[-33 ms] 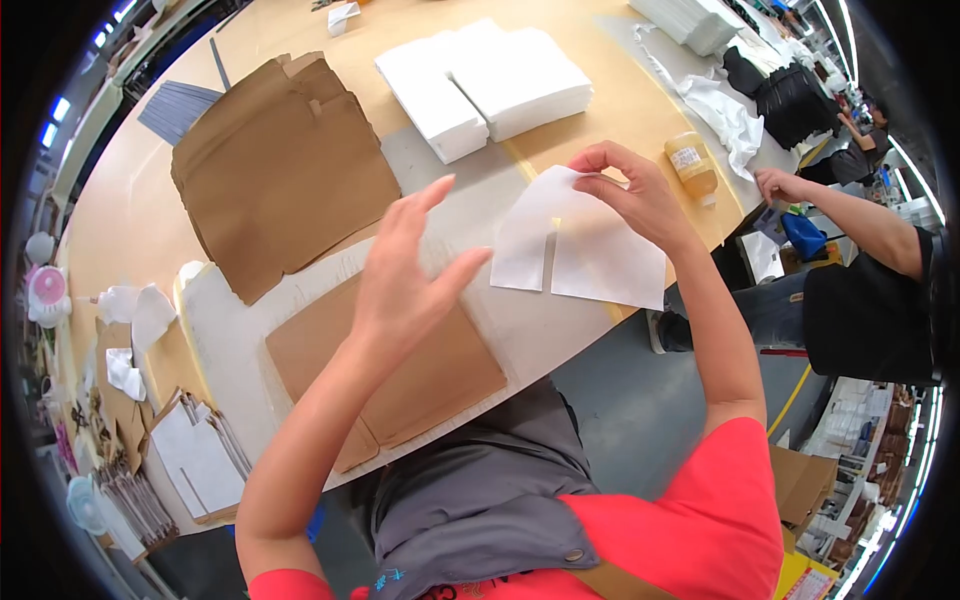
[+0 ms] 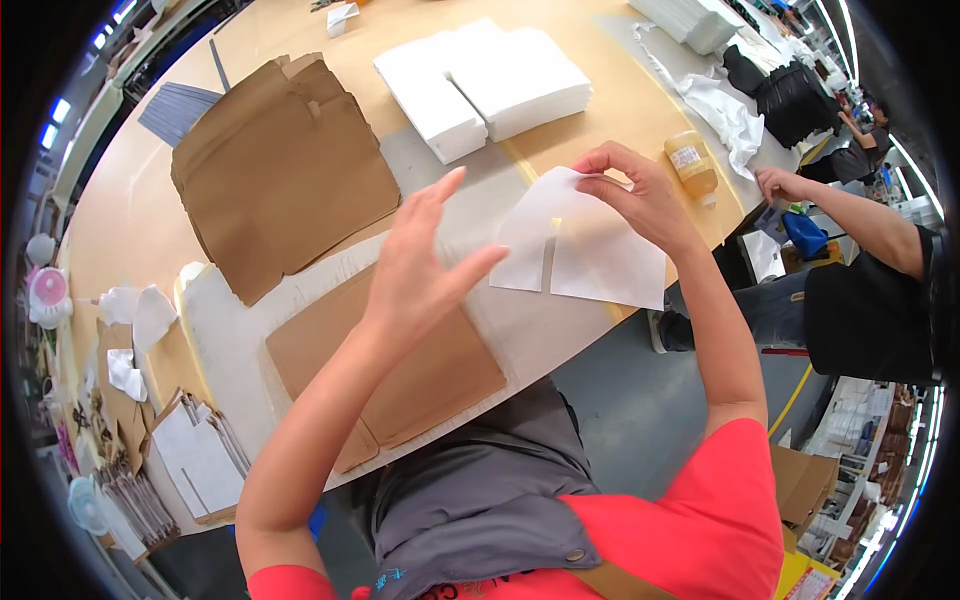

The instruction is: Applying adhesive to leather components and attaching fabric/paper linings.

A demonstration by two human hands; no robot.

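Note:
My right hand [image 2: 630,200] pinches the top edge of a thin white sheet [image 2: 600,275] with a narrow slot rising from its lower edge. My left hand [image 2: 420,265] is open, fingers spread, left of that sheet and above a flat brown board [image 2: 325,355] near the table's edge. Behind my left hand lies a stack of brown sheets [image 2: 280,170]. Two stacks of white sheets [image 2: 515,85] sit beyond, at the back middle. A yellowish bottle [image 2: 688,160] lies right of my right hand.
A co-worker's arm [image 2: 870,230] reaches to the table's right edge; another person [image 2: 860,150] is farther back. Crumpled white material [image 2: 725,120] and dark bundles [image 2: 785,100] lie at the right. At left are grey strips [image 2: 175,110], paper pieces [image 2: 200,460] and fans [image 2: 48,290].
My left hand has shifted slightly right and up, toward the white sheet. My right hand stays in place on the sheet.

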